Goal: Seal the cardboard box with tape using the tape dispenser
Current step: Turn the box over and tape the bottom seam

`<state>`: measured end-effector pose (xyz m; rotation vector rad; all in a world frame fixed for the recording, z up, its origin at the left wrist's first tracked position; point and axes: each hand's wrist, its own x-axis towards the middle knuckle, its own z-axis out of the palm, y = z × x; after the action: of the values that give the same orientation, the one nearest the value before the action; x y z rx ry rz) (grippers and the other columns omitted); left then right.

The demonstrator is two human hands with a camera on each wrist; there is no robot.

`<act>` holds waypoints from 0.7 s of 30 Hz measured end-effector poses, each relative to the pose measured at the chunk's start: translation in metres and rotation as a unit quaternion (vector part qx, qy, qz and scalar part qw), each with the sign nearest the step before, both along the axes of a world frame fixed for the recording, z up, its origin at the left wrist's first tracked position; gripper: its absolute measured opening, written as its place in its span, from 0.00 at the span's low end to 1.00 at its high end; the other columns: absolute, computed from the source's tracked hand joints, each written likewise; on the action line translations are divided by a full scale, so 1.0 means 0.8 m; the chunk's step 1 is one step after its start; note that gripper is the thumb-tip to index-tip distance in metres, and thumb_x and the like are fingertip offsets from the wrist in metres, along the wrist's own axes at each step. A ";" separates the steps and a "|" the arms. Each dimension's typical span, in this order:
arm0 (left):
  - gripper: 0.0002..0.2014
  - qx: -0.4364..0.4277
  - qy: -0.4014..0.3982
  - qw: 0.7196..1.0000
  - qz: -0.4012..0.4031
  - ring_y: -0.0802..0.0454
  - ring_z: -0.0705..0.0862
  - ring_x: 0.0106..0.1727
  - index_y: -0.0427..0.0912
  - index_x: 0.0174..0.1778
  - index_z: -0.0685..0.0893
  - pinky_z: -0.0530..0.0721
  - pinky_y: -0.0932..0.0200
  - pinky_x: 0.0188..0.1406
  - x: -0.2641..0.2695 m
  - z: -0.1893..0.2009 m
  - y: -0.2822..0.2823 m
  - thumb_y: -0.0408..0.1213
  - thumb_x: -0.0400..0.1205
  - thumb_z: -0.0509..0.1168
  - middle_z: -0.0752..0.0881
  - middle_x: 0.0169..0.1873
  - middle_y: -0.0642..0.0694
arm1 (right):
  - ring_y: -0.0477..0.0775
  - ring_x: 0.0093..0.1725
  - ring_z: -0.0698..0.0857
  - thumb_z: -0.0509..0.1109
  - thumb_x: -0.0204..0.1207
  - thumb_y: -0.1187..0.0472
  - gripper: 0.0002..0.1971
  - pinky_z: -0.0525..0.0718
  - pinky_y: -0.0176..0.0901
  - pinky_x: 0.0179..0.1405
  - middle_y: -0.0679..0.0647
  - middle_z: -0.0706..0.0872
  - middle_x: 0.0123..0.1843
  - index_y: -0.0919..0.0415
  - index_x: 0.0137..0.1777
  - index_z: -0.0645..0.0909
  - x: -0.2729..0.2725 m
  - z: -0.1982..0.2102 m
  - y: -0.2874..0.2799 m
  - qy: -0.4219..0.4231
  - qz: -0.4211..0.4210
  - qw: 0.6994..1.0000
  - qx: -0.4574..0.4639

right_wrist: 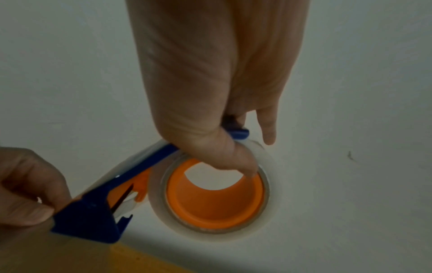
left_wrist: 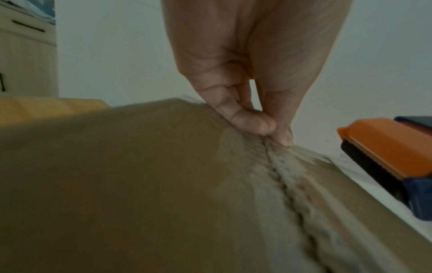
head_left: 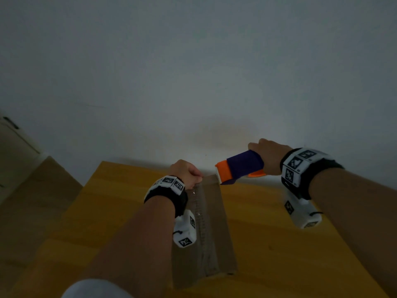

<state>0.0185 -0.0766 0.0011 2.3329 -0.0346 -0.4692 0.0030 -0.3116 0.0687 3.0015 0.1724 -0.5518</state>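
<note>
The box (head_left: 206,231) lies on the desk (head_left: 268,222), clear tape (left_wrist: 282,166) along its seam; the left hand (head_left: 185,172) pinches the tape's far end; the right hand (head_left: 266,155) grips the dispenser (head_left: 240,166) beyond the box's far right corner.

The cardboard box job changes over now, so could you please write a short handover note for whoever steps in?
Left hand: fingertips pinch the tape at the far edge of the cardboard box.
Right hand: grips the tape dispenser, held at that far edge.
Box lies on the wooden table.
Done: clear tape runs along the top seam.
Left: check the strip is cut free, press its far end down, put the dispenser down.
</note>
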 end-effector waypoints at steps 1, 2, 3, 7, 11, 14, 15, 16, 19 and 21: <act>0.03 -0.002 0.003 1.000 0.000 0.58 0.84 0.26 0.46 0.43 0.91 0.85 0.67 0.32 -0.001 0.001 0.000 0.35 0.75 0.74 0.87 0.26 0.54 | 0.57 0.51 0.82 0.71 0.72 0.50 0.21 0.84 0.54 0.56 0.57 0.76 0.56 0.55 0.61 0.70 -0.002 0.000 -0.001 0.002 -0.002 1.000 0.008; 0.03 -0.003 0.005 1.000 0.000 0.57 0.85 0.27 0.45 0.43 0.91 0.85 0.67 0.32 -0.001 0.002 0.000 0.35 0.75 0.74 0.87 0.26 0.53 | 0.57 0.51 0.82 0.71 0.72 0.49 0.21 0.84 0.54 0.55 0.57 0.76 0.56 0.55 0.60 0.71 -0.003 -0.001 -0.002 0.003 -0.004 1.000 0.015; 0.03 -0.005 0.005 1.000 0.001 0.56 0.85 0.27 0.45 0.43 0.91 0.86 0.66 0.33 -0.001 0.001 0.000 0.35 0.75 0.74 0.88 0.27 0.51 | 0.57 0.51 0.82 0.71 0.72 0.49 0.21 0.84 0.53 0.55 0.56 0.76 0.55 0.55 0.60 0.71 -0.005 -0.001 -0.003 0.005 -0.007 1.000 0.023; 0.04 -0.001 0.000 1.000 0.001 0.53 0.87 0.31 0.43 0.44 0.92 0.90 0.59 0.42 0.000 -0.001 -0.001 0.35 0.74 0.75 0.90 0.32 0.47 | 0.57 0.49 0.82 0.70 0.72 0.48 0.21 0.84 0.54 0.56 0.57 0.77 0.56 0.54 0.60 0.70 -0.010 0.002 -0.013 0.003 -0.010 1.000 0.000; 0.04 0.004 -0.009 1.000 -0.003 0.53 0.86 0.30 0.42 0.43 0.92 0.90 0.58 0.45 0.001 -0.002 -0.003 0.35 0.74 0.75 0.87 0.26 0.51 | 0.57 0.56 0.82 0.69 0.74 0.51 0.21 0.81 0.48 0.55 0.56 0.77 0.59 0.53 0.64 0.70 -0.010 0.005 -0.006 -0.015 0.026 0.996 -0.088; 0.04 0.004 -0.009 1.000 -0.002 0.52 0.87 0.31 0.43 0.44 0.92 0.89 0.61 0.42 -0.001 -0.002 -0.003 0.36 0.75 0.74 0.88 0.29 0.48 | 0.57 0.60 0.81 0.71 0.73 0.53 0.23 0.77 0.48 0.57 0.56 0.78 0.61 0.52 0.66 0.70 -0.006 0.005 0.017 -0.021 0.049 0.991 -0.126; 0.04 0.003 -0.010 1.000 0.001 0.52 0.87 0.31 0.43 0.44 0.92 0.88 0.61 0.42 -0.002 -0.002 -0.003 0.36 0.75 0.74 0.89 0.30 0.48 | 0.57 0.60 0.81 0.72 0.73 0.53 0.23 0.77 0.47 0.57 0.56 0.78 0.61 0.52 0.67 0.71 -0.004 0.007 0.025 -0.021 0.053 0.989 -0.135; 0.04 0.004 -0.011 1.000 0.002 0.53 0.87 0.32 0.44 0.44 0.92 0.88 0.60 0.44 -0.002 -0.002 -0.004 0.36 0.75 0.74 0.89 0.31 0.48 | 0.57 0.61 0.81 0.71 0.74 0.53 0.22 0.76 0.46 0.55 0.56 0.79 0.61 0.52 0.67 0.72 -0.002 0.011 0.033 -0.022 0.053 0.988 -0.145; 0.05 0.009 -0.014 1.000 -0.009 0.52 0.86 0.35 0.44 0.46 0.92 0.89 0.56 0.50 -0.002 -0.004 -0.003 0.37 0.75 0.74 0.90 0.36 0.48 | 0.54 0.54 0.84 0.69 0.76 0.56 0.16 0.76 0.43 0.43 0.53 0.84 0.55 0.55 0.63 0.78 0.009 0.019 0.057 -0.013 0.057 0.982 -0.182; 0.08 0.005 -0.007 1.000 -0.028 0.51 0.87 0.38 0.46 0.49 0.91 0.88 0.56 0.51 -0.004 -0.005 0.000 0.40 0.75 0.74 0.91 0.42 0.48 | 0.51 0.40 0.83 0.68 0.75 0.58 0.11 0.75 0.40 0.30 0.49 0.83 0.40 0.54 0.56 0.83 0.014 0.022 0.069 -0.016 0.050 0.980 -0.193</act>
<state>0.0156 -0.0769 -0.0026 2.3510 -0.1051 -0.4817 0.0143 -0.2564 0.0860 2.6068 0.1870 -0.4656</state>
